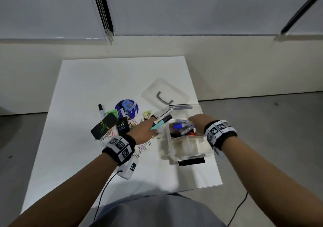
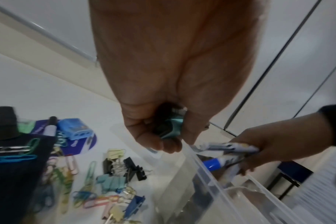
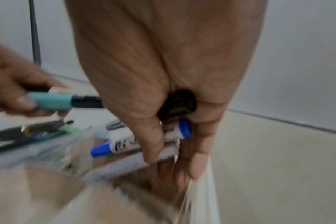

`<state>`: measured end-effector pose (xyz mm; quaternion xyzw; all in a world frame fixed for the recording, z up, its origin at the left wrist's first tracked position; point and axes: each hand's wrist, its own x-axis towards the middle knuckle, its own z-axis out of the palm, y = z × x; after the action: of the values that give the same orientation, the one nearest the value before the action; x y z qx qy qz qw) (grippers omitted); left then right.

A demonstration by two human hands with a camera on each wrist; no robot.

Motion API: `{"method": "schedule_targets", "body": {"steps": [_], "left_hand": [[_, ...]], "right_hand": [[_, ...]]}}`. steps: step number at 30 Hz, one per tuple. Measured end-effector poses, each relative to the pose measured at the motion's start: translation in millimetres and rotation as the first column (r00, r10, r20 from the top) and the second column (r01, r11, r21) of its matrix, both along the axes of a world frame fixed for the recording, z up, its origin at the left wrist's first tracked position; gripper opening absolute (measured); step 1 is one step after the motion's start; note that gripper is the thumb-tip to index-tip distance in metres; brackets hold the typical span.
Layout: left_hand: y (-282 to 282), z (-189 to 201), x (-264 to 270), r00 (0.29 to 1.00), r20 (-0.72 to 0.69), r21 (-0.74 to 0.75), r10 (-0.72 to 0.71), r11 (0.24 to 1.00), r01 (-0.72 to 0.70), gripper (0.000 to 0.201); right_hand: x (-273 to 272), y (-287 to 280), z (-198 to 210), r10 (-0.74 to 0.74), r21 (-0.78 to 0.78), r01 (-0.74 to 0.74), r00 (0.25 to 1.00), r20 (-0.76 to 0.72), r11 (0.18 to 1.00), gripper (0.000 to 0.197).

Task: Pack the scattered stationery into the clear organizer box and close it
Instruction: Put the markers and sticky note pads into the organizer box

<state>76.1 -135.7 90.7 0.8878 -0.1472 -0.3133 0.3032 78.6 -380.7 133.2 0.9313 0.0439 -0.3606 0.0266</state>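
The clear organizer box (image 1: 187,150) stands open at the table's right, its lid (image 1: 165,94) lying flat behind it. My left hand (image 1: 148,129) grips a teal pen (image 1: 158,124) and a white marker (image 1: 164,115), their tips pointing over the box's left rim. In the left wrist view the fingers (image 2: 161,145) curl round the teal pen (image 2: 171,128). My right hand (image 1: 196,119) hovers over the box and clasps a bundle of blue-capped markers (image 1: 180,125). The right wrist view shows those markers (image 3: 125,145) between the thumb and fingers (image 3: 197,159).
Left of the box lie paper clips (image 2: 67,174), binder clips (image 2: 125,168), a blue sharpener (image 2: 75,128) on a purple disc (image 1: 126,109), a black-capped marker (image 1: 101,110) and black erasers (image 1: 104,125). The box has black latches (image 1: 191,161). The table's right edge runs close to the box.
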Motion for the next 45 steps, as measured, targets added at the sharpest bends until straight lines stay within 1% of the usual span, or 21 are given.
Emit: {"method": "schedule_targets", "body": {"steps": [2,4,7,9,11,12,15,16,19,23,26,28,30,32,33,35,38,39,41,43,45], "left_hand": [[-17,1,2,0.998,0.033,0.019,-0.045,0.999,0.044,0.038],[-31,2,5,0.994,0.061,0.043,-0.086,0.996,0.084,0.035],[-46,1,10,0.977,0.134,0.122,-0.165,0.981,0.149,0.036],[-56,-2,13,0.957,0.173,0.181,-0.232,0.963,0.201,0.032],[-69,-6,15,0.933,0.189,0.243,-0.307,0.935,0.258,0.026],[-76,-8,15,0.917,0.187,0.285,-0.352,0.913,0.292,0.026],[-102,-12,12,0.872,0.167,0.390,-0.460,0.843,0.370,0.034],[-110,-15,10,0.863,0.167,0.399,-0.477,0.833,0.383,0.036],[-123,-24,8,0.859,0.200,0.351,-0.471,0.853,0.386,0.045],[-117,-43,10,0.856,0.211,0.286,-0.472,0.867,0.408,0.042],[-104,-38,10,0.899,0.279,0.143,-0.339,0.940,0.310,0.034],[-91,-29,13,0.925,0.357,-0.025,-0.130,0.989,0.148,0.025],[-71,-27,21,0.921,0.376,-0.152,0.106,0.987,-0.051,0.020],[-39,-39,33,0.897,0.355,-0.180,0.263,0.961,-0.211,0.017],[-20,-46,39,0.881,0.360,-0.155,0.308,0.951,-0.269,0.017],[23,-61,49,0.850,0.401,-0.065,0.341,0.936,-0.345,0.024],[85,-74,55,0.816,0.419,0.103,0.397,0.873,-0.477,0.039],[103,-77,54,0.819,0.405,0.174,0.406,0.845,-0.505,0.044],[134,-84,49,0.875,0.331,0.332,0.352,0.825,-0.458,0.062],[152,-94,47,0.933,0.229,0.450,0.276,0.820,-0.353,0.083],[161,-102,44,0.954,0.200,0.507,0.224,0.809,-0.296,0.088]], "right_hand": [[-9,1,-23,0.032,0.101,-0.034,0.999,0.022,0.994,0.040],[-15,1,-39,0.016,0.169,-0.025,0.998,0.054,0.985,0.043],[-8,-3,-43,-0.028,0.165,0.017,0.997,0.066,0.986,0.042],[-1,-13,-37,-0.097,0.159,0.089,0.995,0.040,0.983,0.031],[3,-27,-34,-0.228,0.196,0.204,0.968,0.107,0.959,0.017],[3,-34,-35,-0.301,0.220,0.262,0.939,0.169,0.940,0.017],[-5,-39,-39,-0.455,0.278,0.371,0.813,0.363,0.886,0.038],[-8,-37,-42,-0.488,0.286,0.403,0.790,0.371,0.869,0.044],[-13,-31,-56,-0.589,0.360,0.488,0.763,0.266,0.795,0.047],[-19,-28,-67,-0.614,0.372,0.504,0.732,0.295,0.780,0.055],[-18,-20,-67,-0.618,0.359,0.511,0.714,0.328,0.781,0.063],[-16,-6,-63,-0.583,0.373,0.454,0.702,0.409,0.809,0.064],[-11,17,-58,-0.532,0.406,0.357,0.678,0.506,0.841,0.057],[-5,48,-55,-0.524,0.489,0.262,0.660,0.538,0.832,0.048],[-2,66,-53,-0.536,0.547,0.226,0.672,0.511,0.806,0.044],[4,103,-56,-0.521,0.617,0.190,0.745,0.416,0.763,0.035],[10,159,-71,-0.431,0.621,0.203,0.870,0.240,0.757,0.027],[11,175,-81,-0.418,0.611,0.242,0.894,0.161,0.754,0.031],[11,205,-99,-0.431,0.556,0.348,0.902,0.020,0.755,0.049],[11,227,-113,-0.474,0.485,0.431,0.880,-0.038,0.761,0.071],[10,241,-124,-0.517,0.452,0.492,0.852,-0.076,0.744,0.080]]}}
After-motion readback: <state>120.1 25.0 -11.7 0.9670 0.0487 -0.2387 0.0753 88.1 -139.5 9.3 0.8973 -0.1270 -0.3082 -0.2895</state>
